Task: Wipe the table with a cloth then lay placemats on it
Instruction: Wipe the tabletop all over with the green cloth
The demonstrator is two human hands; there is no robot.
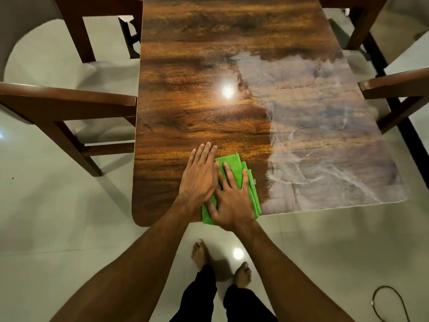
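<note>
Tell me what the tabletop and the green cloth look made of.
Tabletop: likely wood-grain laminate or veneer with a glossy finish; a sharp glare spot shows on it. Green cloth: probably microfibre, matte and soft; it lies folded in fuzzy-edged layers.

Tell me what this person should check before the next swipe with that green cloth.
1. Hands flat: ok; the right hand presses the green cloth, and the left hand lies partly on it.
2. Cloth resting on the table: ok, though one corner overhangs the near edge.
3. Surface evenly clean: not ok; a hazy film covers the right side.
4. Placemats ready: cannot tell; none are in view.
</note>
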